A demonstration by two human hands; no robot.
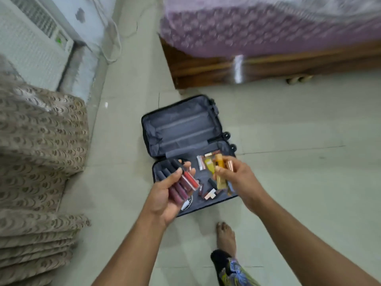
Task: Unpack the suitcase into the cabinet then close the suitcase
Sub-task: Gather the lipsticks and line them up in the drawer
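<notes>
Below both hands, the suitcase [185,137] is lying open, cosmetics [208,193] remaining inside. Left hand [165,195] is gripping several lip glosses [185,182]; right hand [237,178] is pinching yellow tubes [219,172]. Both bundles are looking loose, so one could be slipping out.

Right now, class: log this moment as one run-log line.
left hand: holds lip gloss tubes | right hand: holds yellow tubes | suitcase: open on floor, cosmetics left inside

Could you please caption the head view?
Both hands hold cosmetic tubes above the open suitcase.
</notes>
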